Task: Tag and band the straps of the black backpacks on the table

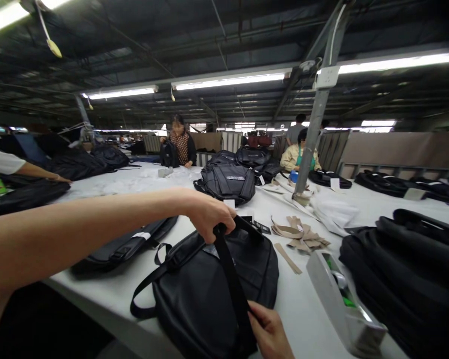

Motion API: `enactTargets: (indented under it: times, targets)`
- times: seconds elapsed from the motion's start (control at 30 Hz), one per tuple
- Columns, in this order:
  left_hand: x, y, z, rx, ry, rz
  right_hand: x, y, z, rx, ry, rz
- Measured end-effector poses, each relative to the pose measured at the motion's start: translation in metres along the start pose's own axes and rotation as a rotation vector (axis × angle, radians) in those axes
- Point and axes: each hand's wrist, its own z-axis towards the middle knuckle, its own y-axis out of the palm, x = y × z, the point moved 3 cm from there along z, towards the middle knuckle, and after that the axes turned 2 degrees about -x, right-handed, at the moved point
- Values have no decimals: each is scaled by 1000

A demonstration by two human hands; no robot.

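My left hand (209, 214) and right hand (269, 331) both grip the black backpack's (209, 294) strap (230, 274) (taut between them); white lettering on the far backpack (228, 182) unreadable.

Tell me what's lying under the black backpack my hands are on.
The backpack lies on the white table. Whatever sits directly beneath it is covered. The left hand and right hand grip its strap.

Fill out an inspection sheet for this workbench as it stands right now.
Surface: white table, crowded.
Job's things: black backpack lying flat; its strap stretched between both hands.
Clutter: tan paper strips, grey tape dispenser, backpack pile at right, another backpack behind.
Grippers: left hand grips the strap's top; right hand pinches its lower end.
Cables: nothing seen.
Surroundings: seated workers across the table, grey post, fluorescent lights.
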Motion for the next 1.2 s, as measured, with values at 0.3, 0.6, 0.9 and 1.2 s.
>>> enactTargets:
  times: [0.3,0.6,0.9,1.2]
  targets:
    - [-12,-6,-4,-19,-19,26,9,1,-4,35,79,54]
    - [-12,-17,0,12,2,20,-11,-15,2,-61,96,182]
    - [11,-33,1,256,174,-93,-152,-22,95,-278,265,651]
    - [-27,57,-28,1178,-90,-1567,-205,-4,117,-30,316,571]
